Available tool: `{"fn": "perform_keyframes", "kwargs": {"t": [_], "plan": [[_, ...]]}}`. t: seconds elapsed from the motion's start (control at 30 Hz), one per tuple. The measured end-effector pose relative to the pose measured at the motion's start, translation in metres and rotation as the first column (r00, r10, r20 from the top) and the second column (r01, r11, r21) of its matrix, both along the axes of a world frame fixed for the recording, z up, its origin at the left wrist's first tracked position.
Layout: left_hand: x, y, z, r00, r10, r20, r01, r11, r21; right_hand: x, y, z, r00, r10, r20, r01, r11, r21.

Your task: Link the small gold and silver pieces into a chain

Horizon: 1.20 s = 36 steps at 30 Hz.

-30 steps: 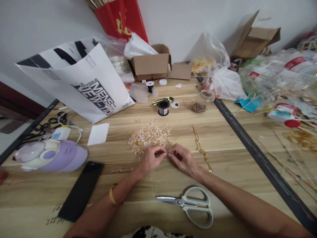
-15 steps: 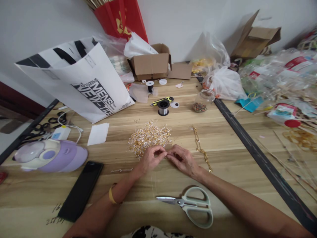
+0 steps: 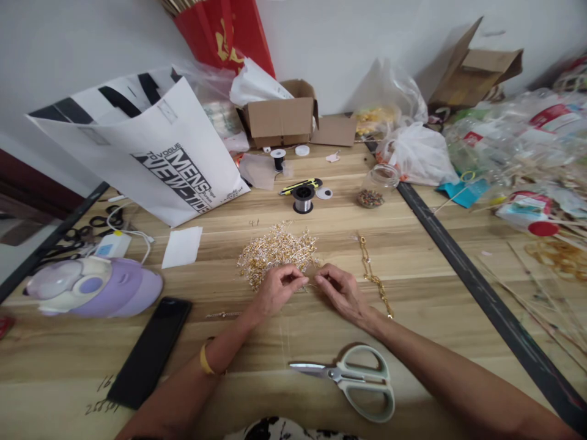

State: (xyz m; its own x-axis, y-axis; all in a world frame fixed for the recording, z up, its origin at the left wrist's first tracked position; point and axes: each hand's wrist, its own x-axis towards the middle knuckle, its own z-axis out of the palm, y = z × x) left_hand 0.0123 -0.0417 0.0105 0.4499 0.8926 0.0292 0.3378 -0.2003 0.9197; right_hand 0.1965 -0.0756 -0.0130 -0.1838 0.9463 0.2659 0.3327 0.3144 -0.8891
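My left hand (image 3: 279, 291) is closed in a pinch at the near edge of a pile of small gold and clear beaded pieces (image 3: 275, 252). Facing it across a narrow gap, my right hand (image 3: 342, 294) also pinches thumb against fingers. Whatever lies between the fingertips is too fine to make out. To the right of my right hand lies a gold chain (image 3: 376, 282). Scissors (image 3: 342, 377) with pale green handles rest below both hands, blades slightly apart. A short thin chain (image 3: 223, 315) lies left of my left forearm.
A spool of silvery wire (image 3: 303, 200), a yellow-black cutter (image 3: 300, 186) and a jar of beads (image 3: 373, 189) stand beyond the pile. At left are a black phone (image 3: 150, 353), a purple bottle (image 3: 98, 286) and a white paper bag (image 3: 151, 153). Plastic bottles (image 3: 545, 122) crowd the right.
My fingertips have parted slightly, the right hand shifting a little to the right. Both hands stay pinched beside the pile, and the things on the table lie as before.
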Motion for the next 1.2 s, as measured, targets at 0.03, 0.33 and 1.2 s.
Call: {"fn": "perform_keyframes", "kwargs": {"t": [0.03,0.33,1.2], "plan": [[0.000,0.000,0.000,1.000,0.004,0.005,-0.004,1.000,0.001,0.000,0.000,-0.001,1.000,-0.007,-0.007,0.007,1.000,-0.012],[0.002,-0.002,0.010,1.000,0.027,-0.011,-0.027,1.000,0.004,0.000,0.000,-0.002,0.996,-0.045,-0.078,0.036,0.993,-0.111],[0.003,-0.003,0.008,0.999,0.015,-0.035,-0.012,0.997,0.079,0.001,0.001,-0.001,0.995,0.102,-0.006,-0.101,0.994,0.033]]}}
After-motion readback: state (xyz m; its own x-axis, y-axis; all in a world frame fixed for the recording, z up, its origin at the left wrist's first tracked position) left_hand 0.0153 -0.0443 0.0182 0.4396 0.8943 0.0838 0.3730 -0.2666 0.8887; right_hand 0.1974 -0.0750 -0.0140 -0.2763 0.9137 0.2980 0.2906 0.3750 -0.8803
